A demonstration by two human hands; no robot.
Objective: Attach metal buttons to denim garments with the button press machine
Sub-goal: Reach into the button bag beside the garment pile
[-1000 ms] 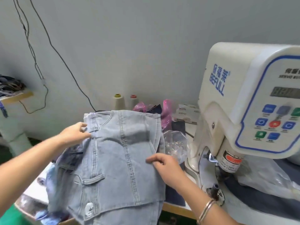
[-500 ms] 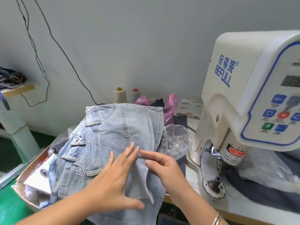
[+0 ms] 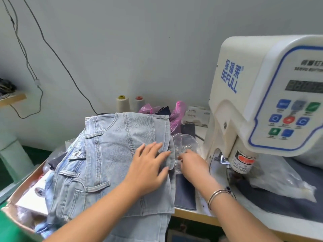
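Observation:
A light-blue denim garment lies folded on a pile at the table's left edge. My left hand rests flat on its right part, fingers spread. My right hand reaches into a clear plastic bag of metal buttons just right of the garment; its fingertips curl down among the buttons and are hidden. The white button press machine stands to the right, and its press head with a red label hangs a short way right of my right hand.
Two thread cones, pink plastic bags and white boxes stand against the wall. A dark denim piece lies under my right wrist. A crumpled clear bag lies beside the machine. A box of garments sits at the left.
My left hand came from the garment's top left edge to lie flat on its right part. My right hand left the denim and moved right into the button bag.

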